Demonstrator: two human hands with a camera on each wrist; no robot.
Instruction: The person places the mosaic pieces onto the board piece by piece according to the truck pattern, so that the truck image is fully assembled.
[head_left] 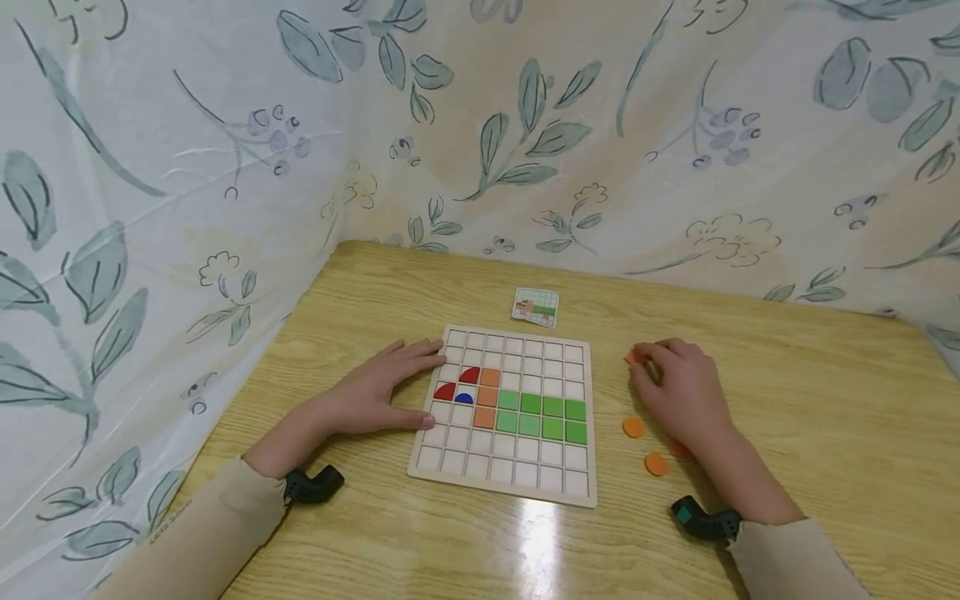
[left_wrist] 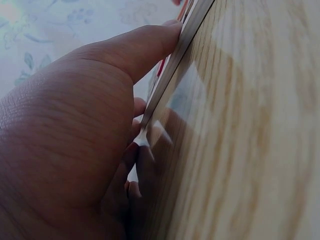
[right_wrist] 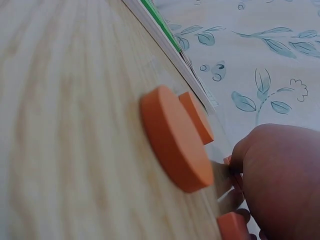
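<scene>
A square wooden grid board (head_left: 502, 464) lies on the table. Set in its cells are two red quarter-round pieces (head_left: 445, 391), a blue half-round piece (head_left: 463, 398), a column of orange squares (head_left: 487, 396) and two rows of green squares (head_left: 552, 406). My left hand (head_left: 375, 392) rests along the board's left edge, fingers and thumb spread; its thumb (left_wrist: 155, 42) touches the rim in the left wrist view. To the right of the board, my right hand (head_left: 678, 387) pinches a small orange piece (head_left: 631, 357) between thumb and fingers, which mostly hide its shape.
Two orange discs (head_left: 633, 427) lie between the board and my right forearm. A red-orange piece (head_left: 679, 450) is partly covered by that wrist. Beyond the board's far edge is a small printed pattern card (head_left: 536, 304). A leaf-patterned cloth (head_left: 480, 150) hangs behind the table.
</scene>
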